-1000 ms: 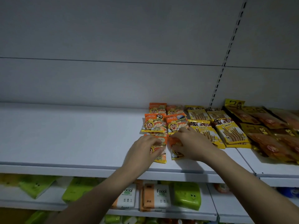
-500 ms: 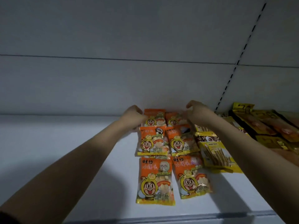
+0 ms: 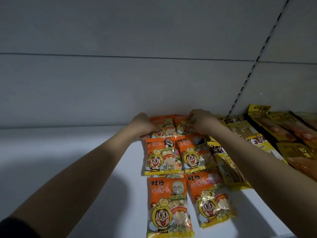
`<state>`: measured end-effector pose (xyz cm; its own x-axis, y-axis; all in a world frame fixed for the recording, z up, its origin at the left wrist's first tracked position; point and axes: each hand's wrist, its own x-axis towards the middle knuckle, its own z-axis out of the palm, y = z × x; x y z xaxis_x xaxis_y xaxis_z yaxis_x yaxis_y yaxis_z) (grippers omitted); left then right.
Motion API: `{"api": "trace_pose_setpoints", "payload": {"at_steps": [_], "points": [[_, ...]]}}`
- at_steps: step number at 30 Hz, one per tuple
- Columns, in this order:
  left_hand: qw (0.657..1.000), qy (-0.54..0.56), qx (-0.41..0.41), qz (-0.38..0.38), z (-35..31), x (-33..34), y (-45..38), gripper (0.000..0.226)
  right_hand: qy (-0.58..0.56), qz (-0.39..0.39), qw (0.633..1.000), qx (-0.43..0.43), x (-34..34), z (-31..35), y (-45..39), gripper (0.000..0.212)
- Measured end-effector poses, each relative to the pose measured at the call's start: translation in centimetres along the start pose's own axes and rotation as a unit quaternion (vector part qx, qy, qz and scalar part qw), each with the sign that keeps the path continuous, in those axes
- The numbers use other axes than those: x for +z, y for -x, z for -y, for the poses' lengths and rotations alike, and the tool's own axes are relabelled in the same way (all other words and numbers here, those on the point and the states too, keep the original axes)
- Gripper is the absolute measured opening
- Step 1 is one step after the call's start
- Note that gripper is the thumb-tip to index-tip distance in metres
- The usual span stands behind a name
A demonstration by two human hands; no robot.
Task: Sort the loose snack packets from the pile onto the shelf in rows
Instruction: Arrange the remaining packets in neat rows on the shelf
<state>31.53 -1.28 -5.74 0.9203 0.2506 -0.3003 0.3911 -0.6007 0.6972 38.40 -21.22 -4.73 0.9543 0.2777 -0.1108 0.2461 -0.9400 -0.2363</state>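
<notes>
Progress: orange packets are laid on the shelf (image 3: 72,152) in two columns, three rows deep. The back row is being handled now; the middle and front rows are judged already placed. The front-right packet (image 3: 212,201) lies skewed, so squaring up is probably left. The pile is not in view, so the number left to sort cannot be told.

Left to right:

Left hand (image 3: 143,126) is reached out to the back of the shelf, forearm stretched from the lower-left corner. The left edge of the back-left packet (image 3: 164,125) is gripped, fingers curled onto it; exact finger contact is partly hidden by the hand's back.

Just toward the camera from that grip lies the middle-left packet (image 3: 161,156), flat, its top edge overlapping the back packet. Further toward the camera is the front-left packet (image 3: 169,208), flat and straight.

Right of the left grip, the back-right packet (image 3: 182,125) lies touching the back-left one. Its right top part is pinched by the right hand (image 3: 203,121), fingers curled, wrist bent down, forearm running out to the lower-right edge.

Toward the camera from the right grip lies the middle-right packet (image 3: 193,154).

Right of the right grip, yellow packets (image 3: 226,162) are rowed, partly covered by the forearm, then darker brown packets (image 3: 291,134) beyond.
</notes>
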Motion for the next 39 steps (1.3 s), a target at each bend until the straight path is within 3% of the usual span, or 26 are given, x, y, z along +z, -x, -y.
{"api": "trace_pose_setpoints", "payload": {"at_steps": [6, 10, 15, 18, 27, 33, 39], "points": [[1.000, -0.017, 0.011, -0.011, -0.6, -0.2, 1.1, 0.028, 0.002, 0.004, 1.000, -0.017, -0.8, -0.1, 0.4, 0.050], [0.997, -0.034, 0.031, -0.066, -1.1, -1.5, 4.2, 0.042, -0.032, -0.028, 0.994, -0.097, -2.4, -0.1, 2.9, 0.050], [0.997, -0.060, -0.002, 0.050, 0.2, -1.4, 8.8, 0.047, 0.048, 0.103, 0.972, -0.207, -2.3, -0.5, 7.6, 0.059], [0.996, -0.052, -0.008, 0.065, 0.3, 0.4, 10.6, 0.055, 0.098, 0.099, 0.968, -0.210, -0.7, -1.0, 8.5, 0.062], [0.999, -0.033, -0.007, 0.018, -0.8, 3.5, 11.8, 0.072, 0.057, 0.092, 0.973, -0.204, -0.8, -1.9, 9.5, 0.061], [0.999, 0.032, -0.018, -0.002, -1.0, 4.6, 11.5, 0.076, 0.055, 0.076, 0.976, -0.196, 0.1, -2.0, 9.6, 0.057], [0.995, 0.055, -0.003, -0.080, -0.8, 4.6, 11.4, 0.068, 0.051, 0.072, 0.978, -0.191, -0.1, -1.7, 9.7, 0.056]]}}
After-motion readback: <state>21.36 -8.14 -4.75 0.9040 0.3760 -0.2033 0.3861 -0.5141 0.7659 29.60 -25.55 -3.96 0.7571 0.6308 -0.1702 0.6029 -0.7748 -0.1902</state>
